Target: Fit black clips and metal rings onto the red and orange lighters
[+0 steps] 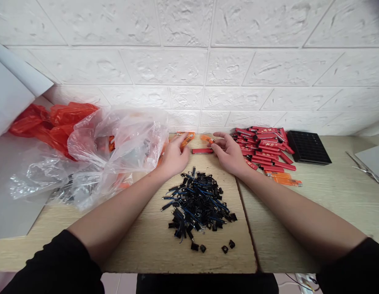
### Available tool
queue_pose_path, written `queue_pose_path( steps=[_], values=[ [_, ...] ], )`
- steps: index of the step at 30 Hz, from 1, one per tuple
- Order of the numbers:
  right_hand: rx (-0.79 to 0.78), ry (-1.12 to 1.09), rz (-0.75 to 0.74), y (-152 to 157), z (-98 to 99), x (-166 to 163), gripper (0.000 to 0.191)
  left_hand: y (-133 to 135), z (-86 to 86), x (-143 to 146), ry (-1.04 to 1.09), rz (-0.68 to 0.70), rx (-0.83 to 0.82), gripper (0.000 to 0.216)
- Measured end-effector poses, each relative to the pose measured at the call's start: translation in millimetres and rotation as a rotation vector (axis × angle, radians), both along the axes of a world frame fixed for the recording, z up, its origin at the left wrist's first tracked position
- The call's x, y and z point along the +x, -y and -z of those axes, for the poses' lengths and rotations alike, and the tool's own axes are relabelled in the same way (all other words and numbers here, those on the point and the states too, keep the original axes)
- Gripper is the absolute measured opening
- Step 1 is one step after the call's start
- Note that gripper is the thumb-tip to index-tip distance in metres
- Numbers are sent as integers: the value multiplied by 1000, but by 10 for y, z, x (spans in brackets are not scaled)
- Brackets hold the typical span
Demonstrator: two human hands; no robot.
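Reaching forward over a pale wood-grain surface (140, 245) from its front edge, a person in black sleeves has both bare hands near the back edge, by a white brick-patterned wall (183, 65). The left hand (176, 156) is partly spread; a translucent orange plastic lighter (187, 141) lies in the gap between its thumb and fingers, and whether it is gripped cannot be told. The right hand (227, 152) has its fingers drawn in around one end of a second orange plastic lighter (207, 139), which points toward the left hand. Between the hands, a single slim red lighter (201, 151) lies sideways, its right end just by the right hand's fingertips.

Nearer the front edge, in the middle, spreads a heap of small black plastic parts with blue strips (201, 204), four loose pieces in front. Toward the left edge sit crumpled clear plastic bags (122, 134) and a bright red plastic bag (51, 124). Right of the right hand are a pile of red lighters (265, 147), a few orange lighters (283, 179) beside its front, and a black gridded tray (308, 148).
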State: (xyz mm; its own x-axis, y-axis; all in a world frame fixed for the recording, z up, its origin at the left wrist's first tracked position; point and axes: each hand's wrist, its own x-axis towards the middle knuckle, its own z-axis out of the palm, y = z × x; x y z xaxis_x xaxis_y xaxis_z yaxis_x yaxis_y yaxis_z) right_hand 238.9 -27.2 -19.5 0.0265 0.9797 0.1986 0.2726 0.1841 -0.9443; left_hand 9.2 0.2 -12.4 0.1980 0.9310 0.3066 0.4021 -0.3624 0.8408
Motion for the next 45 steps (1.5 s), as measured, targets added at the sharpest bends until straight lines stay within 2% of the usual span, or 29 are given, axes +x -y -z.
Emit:
queue_pose_path(
  steps=[2,6,10,13,17,20,24,31,37,45],
  values=[
    [-18,-26,-17,-9,9,9,53,5,15,-3,-11,-16,27,60],
    [8,-31,-62,-17,21,32,60,1,89,9,97,-10,16,74],
    [87,112,-60,10,-10,51,39,14,134,-1,87,13,64,79],
    [161,252,-114,45,-42,43,25,63,89,-16,-23,39,141,68],
    [307,427,-175,82,-61,12,25,156,-38,-15,-149,123,204,46],
    [330,474,-192,94,-54,1,22,194,-110,-6,-227,233,184,34],
    [334,471,-215,106,-51,10,22,188,-149,1,-296,274,183,25],
    [357,469,-225,126,-80,2,19,177,-146,-13,-260,367,131,25],
    [344,498,-226,131,-112,-10,17,188,-181,-15,-212,315,108,21],
    [155,191,-139,225,-132,-90,24,233,-247,-4,-132,294,-49,14]
  ],
)
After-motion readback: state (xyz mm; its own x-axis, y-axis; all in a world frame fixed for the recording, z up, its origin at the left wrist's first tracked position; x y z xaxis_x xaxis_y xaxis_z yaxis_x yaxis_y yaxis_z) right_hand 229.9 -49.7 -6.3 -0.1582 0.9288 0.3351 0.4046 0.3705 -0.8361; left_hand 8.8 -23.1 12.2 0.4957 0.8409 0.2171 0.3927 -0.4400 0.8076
